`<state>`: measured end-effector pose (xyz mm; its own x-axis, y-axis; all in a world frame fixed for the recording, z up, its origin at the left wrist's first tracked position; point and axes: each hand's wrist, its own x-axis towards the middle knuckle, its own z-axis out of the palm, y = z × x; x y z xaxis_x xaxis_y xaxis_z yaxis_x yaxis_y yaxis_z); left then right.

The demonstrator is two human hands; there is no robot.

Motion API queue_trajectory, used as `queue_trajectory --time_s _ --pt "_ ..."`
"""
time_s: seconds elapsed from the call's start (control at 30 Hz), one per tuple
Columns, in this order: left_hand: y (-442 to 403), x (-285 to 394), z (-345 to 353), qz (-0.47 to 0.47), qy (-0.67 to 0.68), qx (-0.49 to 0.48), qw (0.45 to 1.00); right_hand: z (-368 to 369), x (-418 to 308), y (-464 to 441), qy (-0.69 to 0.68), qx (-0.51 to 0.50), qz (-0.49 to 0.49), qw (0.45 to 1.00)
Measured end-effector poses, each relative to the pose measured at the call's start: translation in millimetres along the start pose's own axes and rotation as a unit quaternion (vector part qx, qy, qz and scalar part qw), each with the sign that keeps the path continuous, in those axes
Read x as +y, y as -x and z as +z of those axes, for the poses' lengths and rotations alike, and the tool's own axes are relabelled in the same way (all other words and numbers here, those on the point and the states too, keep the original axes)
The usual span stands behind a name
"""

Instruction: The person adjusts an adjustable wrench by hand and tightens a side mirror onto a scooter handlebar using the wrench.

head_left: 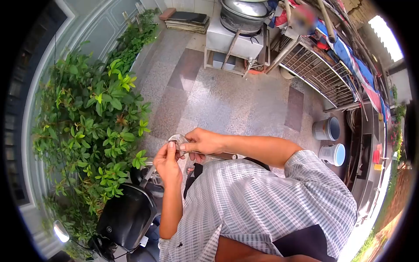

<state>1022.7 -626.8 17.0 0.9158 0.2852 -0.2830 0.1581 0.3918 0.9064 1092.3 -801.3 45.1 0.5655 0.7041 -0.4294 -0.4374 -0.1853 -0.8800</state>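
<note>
Holding a small pale piece [177,138] between them, seemingly to keep it steady, the left hand [167,163] and right hand [199,142] pinch it from left and right, near the leafy bush [103,131], above the tiled floor [227,102].

Floor tiles [231,100] stone-look, smooth w/ semi-gloss sheen, pot lid [246,6] shiny metal, top box [124,209] smooth blk plastic, fairly glossy, white bucket [327,154] smooth plastic, shirt [257,192] matt woven cloth, gate bars [317,72] dull metal, held piece [177,138] too small to tell matl. or finish.
</note>
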Motion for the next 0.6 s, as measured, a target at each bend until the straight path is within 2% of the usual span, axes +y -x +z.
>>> queue_trajectory --time_s 0.13,0.3,0.43,0.6 --pt "-23.5 -19.4 102.7 -0.025 -0.012 -0.103 0.994 -89.4 13.3 56.1 -0.043 0.061 -0.057 0.996" --pt "-37.6 -51.4 222.8 -0.031 -0.058 -0.214 0.975 -176.1 19.3 135.5 -0.050 0.153 -0.060 0.985" --pt "-41.2 -83.7 293.3 -0.052 -0.059 -0.268 0.960 -227.2 33.8 182.9 -0.068 0.194 -0.039 0.978" --pt "-56.2 -93.4 349.6 -0.058 -0.106 -0.299 0.947 -266.3 59.6 209.6 -0.075 0.223 -0.029 0.972"
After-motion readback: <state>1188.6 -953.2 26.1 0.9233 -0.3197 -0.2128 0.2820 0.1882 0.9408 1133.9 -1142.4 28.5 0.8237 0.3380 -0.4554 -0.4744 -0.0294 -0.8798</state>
